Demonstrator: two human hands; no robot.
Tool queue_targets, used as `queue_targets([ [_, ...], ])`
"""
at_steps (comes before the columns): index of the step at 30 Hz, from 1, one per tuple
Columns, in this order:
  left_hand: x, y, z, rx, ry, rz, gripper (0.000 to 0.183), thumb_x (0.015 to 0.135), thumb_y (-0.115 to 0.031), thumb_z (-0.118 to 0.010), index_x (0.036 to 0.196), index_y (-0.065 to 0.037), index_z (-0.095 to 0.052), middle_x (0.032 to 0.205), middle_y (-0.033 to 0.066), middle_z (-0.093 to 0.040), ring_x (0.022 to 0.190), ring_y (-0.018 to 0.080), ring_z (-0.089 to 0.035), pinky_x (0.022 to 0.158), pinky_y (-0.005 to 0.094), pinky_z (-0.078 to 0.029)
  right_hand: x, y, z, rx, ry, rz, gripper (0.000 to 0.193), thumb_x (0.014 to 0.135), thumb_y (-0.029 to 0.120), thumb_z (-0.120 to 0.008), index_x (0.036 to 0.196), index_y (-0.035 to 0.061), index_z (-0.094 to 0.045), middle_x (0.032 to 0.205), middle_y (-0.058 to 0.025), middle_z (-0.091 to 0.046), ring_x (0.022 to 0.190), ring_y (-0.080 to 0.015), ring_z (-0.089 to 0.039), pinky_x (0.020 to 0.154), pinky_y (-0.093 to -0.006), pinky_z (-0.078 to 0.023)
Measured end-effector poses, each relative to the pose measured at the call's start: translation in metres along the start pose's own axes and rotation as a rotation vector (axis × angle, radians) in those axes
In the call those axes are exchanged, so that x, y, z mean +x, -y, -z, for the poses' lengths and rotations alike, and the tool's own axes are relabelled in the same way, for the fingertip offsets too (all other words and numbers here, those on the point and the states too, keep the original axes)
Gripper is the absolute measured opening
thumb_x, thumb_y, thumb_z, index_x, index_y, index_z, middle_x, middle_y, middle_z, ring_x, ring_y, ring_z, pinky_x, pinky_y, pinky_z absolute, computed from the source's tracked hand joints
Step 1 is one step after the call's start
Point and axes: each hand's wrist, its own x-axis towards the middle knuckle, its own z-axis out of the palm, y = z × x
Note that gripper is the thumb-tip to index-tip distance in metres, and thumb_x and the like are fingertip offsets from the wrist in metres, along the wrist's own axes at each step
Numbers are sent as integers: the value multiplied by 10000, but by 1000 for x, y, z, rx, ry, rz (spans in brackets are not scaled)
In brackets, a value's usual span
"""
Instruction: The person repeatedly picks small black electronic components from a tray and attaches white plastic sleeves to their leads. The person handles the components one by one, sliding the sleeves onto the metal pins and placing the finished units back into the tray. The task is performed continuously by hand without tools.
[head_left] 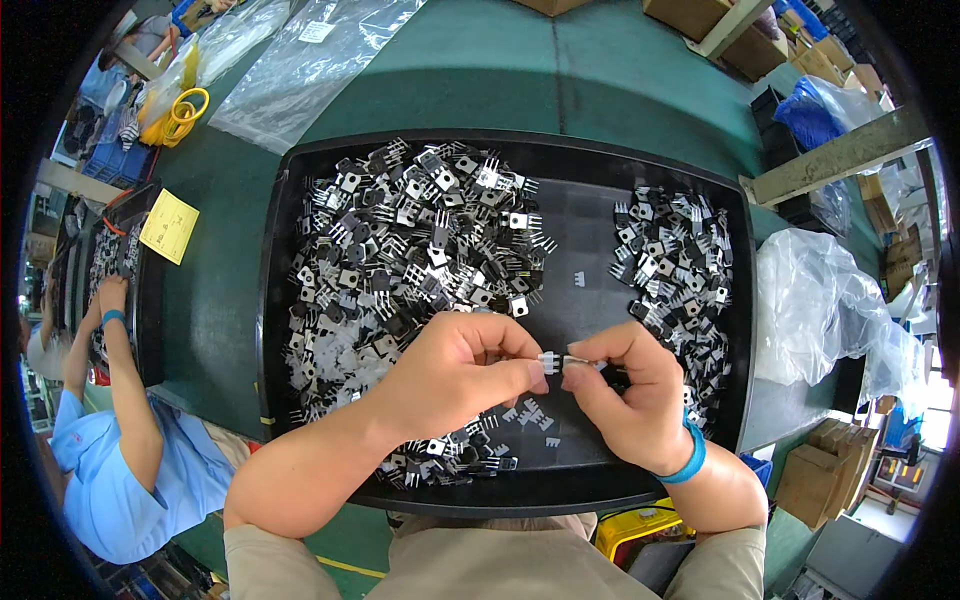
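Observation:
My left hand [450,372] pinches a small white toothed plastic piece [549,362] between thumb and forefinger. Close beside it, my right hand [632,395] grips a three-legged transistor [574,361], partly covered by the fingertips. The two parts nearly meet over a black tray [510,142]; I cannot tell if they touch. A large heap of loose black and silver transistors [415,240] fills the tray's left side. Along its right side runs a smaller heap of transistors [668,255]. More white toothed pieces [527,412] lie below my hands, and a pale pile of them [340,350] sits at the left.
A green tabletop [500,75] carries the tray. Clear plastic bags [315,65] lie at the far left, others [825,305] at the right. At far left, a person in blue [130,470] reaches into another tray with a yellow card [169,227]. Metal posts [840,160] stand at right.

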Motion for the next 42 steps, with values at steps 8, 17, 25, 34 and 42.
queue_targets([
  [8,-1,3,0,12,14,13,78,834,-62,-631,846,8,-663,766,3,-645,656,27,-541,578,187,-426,4,1,3,485,49,-283,155,838,66,-703,961,17,-621,814,-36,-630,703,-97,-582,650,-211,-457],
  [17,4,6,5,-244,-55,-132,208,887,-36,-514,1085,18,-555,926,73,-614,695,85,-518,578,205,-394,11,2,1,502,149,-426,85,864,4,-634,936,14,-590,820,-9,-617,652,-58,-571,589,-224,-464],
  [25,9,8,7,-231,-87,-211,189,958,-55,-490,1128,-31,-569,945,100,-646,669,96,-557,523,201,-394,-14,-18,-25,-440,951,369,110,820,159,-577,858,56,-564,788,-92,-568,696,-270,-634,574,-391,-510],
  [34,7,4,6,-245,-52,-196,197,965,-130,-540,1139,-43,-576,930,136,-673,624,96,-572,495,190,-394,-23,-12,-33,-702,844,333,126,805,140,-565,871,33,-554,798,-98,-579,696,-269,-641,541,-376,-515],
  [42,6,5,6,-294,-29,-111,132,934,-122,-595,1039,-45,-615,941,152,-676,636,105,-575,503,197,-415,-11,-8,-20,-396,836,254,145,795,113,-609,848,5,-529,825,-129,-570,694,-299,-625,593,-408,-510],
])
